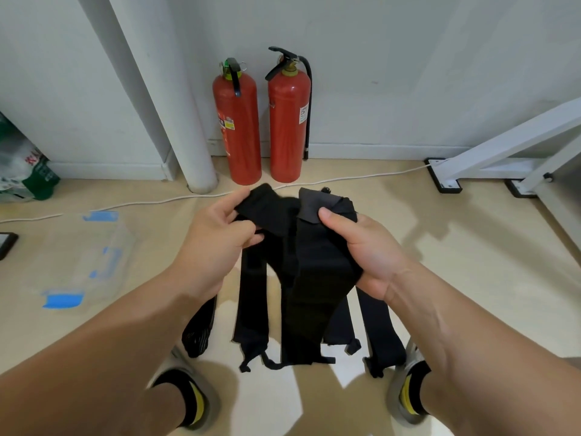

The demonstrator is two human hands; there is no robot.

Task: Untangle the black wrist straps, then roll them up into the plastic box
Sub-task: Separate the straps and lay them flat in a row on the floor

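Note:
A bundle of black wrist straps [301,278] hangs in the air in front of me, its several loose ends dangling down towards the floor between my feet. My left hand [213,237] pinches the upper left part of the bundle between thumb and fingers. My right hand [361,250] grips the upper right part, thumb on top of a folded flap. The clear plastic box [91,256] with blue clips lies on the floor to the left, apart from both hands.
Two red fire extinguishers [264,127] stand against the wall ahead, beside a white pipe [176,121]. A white cable [345,177] runs across the floor. A white table frame [503,152] stands at the right, a plastic bag [22,165] at the far left.

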